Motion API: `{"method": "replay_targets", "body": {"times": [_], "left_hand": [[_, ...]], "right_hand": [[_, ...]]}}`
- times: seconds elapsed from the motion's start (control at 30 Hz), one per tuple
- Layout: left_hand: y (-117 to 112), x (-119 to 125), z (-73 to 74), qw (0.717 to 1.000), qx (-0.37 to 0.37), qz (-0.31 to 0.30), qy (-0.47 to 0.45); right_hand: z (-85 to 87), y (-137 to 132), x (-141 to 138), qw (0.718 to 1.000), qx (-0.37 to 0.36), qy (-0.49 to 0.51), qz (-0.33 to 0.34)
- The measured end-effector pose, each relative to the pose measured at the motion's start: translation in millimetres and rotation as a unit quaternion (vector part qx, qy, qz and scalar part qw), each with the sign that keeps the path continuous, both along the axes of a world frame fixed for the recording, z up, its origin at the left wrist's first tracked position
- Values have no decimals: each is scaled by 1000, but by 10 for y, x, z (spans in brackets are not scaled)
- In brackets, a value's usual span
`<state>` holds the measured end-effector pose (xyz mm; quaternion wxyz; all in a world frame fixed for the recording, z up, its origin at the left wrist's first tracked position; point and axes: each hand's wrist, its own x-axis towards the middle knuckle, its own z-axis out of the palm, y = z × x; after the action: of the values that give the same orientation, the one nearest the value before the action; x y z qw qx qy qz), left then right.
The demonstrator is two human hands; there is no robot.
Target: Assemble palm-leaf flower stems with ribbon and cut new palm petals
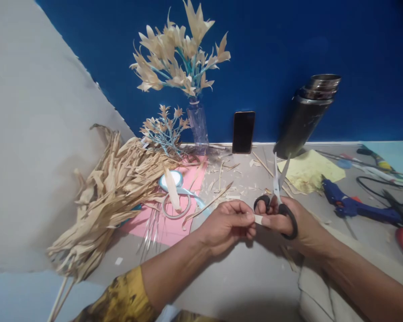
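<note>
Here the left hand [226, 226] pinches a small pale strip [258, 219] above the tabletop [242, 277]; the right hand [290, 223], meeting it there, grips black-handled scissors [278, 190]. Their parted blades point up and away, so any cut needs them swung onto the strip.

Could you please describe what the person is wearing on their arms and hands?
The left hand and right hand are bare: no gloves, rings or watch visible. On the left, a mustard-yellow sleeve with dark mottled patches ends near the elbow. The right forearm shows no sleeve in view.
</note>
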<state>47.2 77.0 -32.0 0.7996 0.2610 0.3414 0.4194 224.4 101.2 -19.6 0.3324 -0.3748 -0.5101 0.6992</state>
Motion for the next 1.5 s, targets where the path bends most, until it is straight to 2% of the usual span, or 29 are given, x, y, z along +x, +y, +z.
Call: {"method": "replay_targets", "body": {"times": [0.07,0.13,0.27,0.33,0.43,0.6,0.7,0.83,0.93,1.1,1.17,1.23,1.3,1.37,1.43,1.5], "left_hand": [[-16,10,5,999,-9,17,-41],[-23,4,11,996,-20,44,-72],[-28,-16,21,995,-10,81,-62],[-42,-3,15,995,3,86,-42],[-75,41,-7,996,6,78,-39],[-122,90,-14,990,-42,43,-127],[-115,74,7,987,-43,52,-144],[-93,58,-3,994,-16,74,-81],[-94,71,-36,996,-1,66,-56],[-95,65,-33,993,-21,34,-115],[-81,51,-17,991,-31,40,-124],[-68,45,-9,992,-29,55,-110],[-64,53,-11,994,-16,66,-82],[-73,70,-18,996,-1,68,-53],[-87,84,-22,997,7,57,-44],[-93,85,-20,997,-3,47,-66]], "right_hand": [[-33,23,31,996,-29,76,26],[-69,54,58,993,-34,113,23],[-66,47,19,998,29,34,-43],[-26,-6,-52,997,32,-12,-64],[11,-83,-145,997,21,-16,-76],[-60,-64,-94,992,-40,116,-8],[-86,-16,-27,989,-39,143,-3],[-43,-21,-62,995,6,87,-44],[-7,-55,-118,998,-11,50,-46],[-19,-20,-51,979,-91,181,4],[-29,13,-8,978,-83,193,-6],[-24,27,4,986,-37,156,-35],[0,14,-17,996,10,71,-59],[34,-14,-51,998,24,1,-65],[56,-32,-68,999,2,14,-44],[52,-27,-51,995,-38,87,-10]]}}
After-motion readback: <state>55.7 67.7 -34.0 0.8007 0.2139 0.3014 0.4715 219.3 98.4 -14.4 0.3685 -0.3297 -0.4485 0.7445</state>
